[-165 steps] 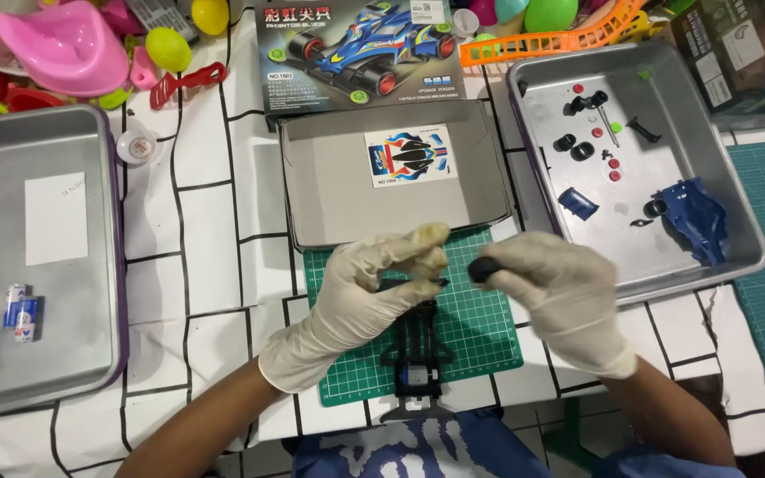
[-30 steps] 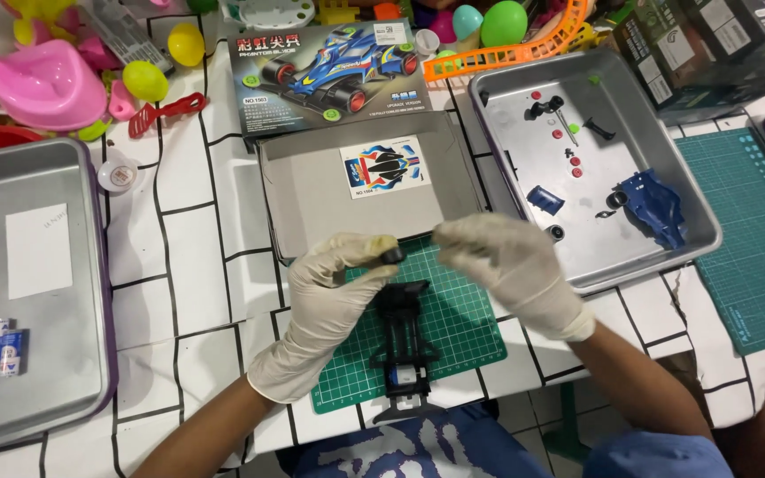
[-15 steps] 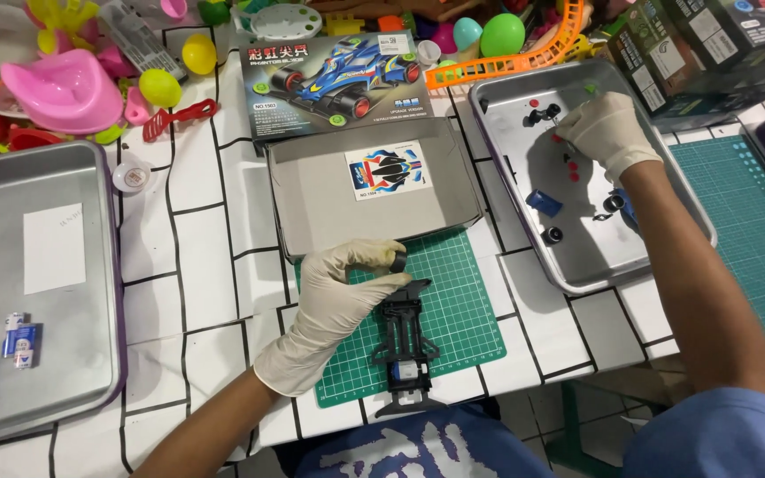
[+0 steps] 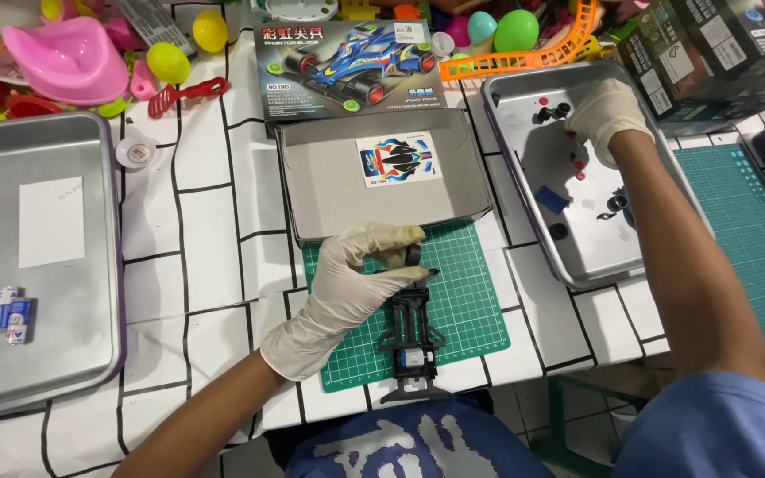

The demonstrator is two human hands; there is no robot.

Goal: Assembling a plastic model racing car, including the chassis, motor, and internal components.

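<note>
Assembly stands partway: bare black chassis (image 4: pixel 411 341) lies on green mat (image 4: pixel 418 301), wheels unfitted. Left hand (image 4: pixel 351 283) pinches a black wheel (image 4: pixel 413 255) above chassis. Right hand (image 4: pixel 604 113), well apart, closes over small parts in tray (image 4: pixel 524 190).

The single head camera looked steeply down, close over the table (image 4: pixel 214 221), trays at 9 and 2 o'clock.

**Shiny trays, soft gloves**

The right tray (image 4: pixel 524 177) at 2 o'clock is smooth, dull-shining metal. Both hands wear thin, stretchy, cream rubber gloves: left hand (image 4: pixel 347 283), right hand (image 4: pixel 604 111). The car frame (image 4: pixel 411 341) is black, matt plastic. The green mat (image 4: pixel 471 301) looks rubbery and flat. The box (image 4: pixel 347 62) is glossy cardboard.
</note>
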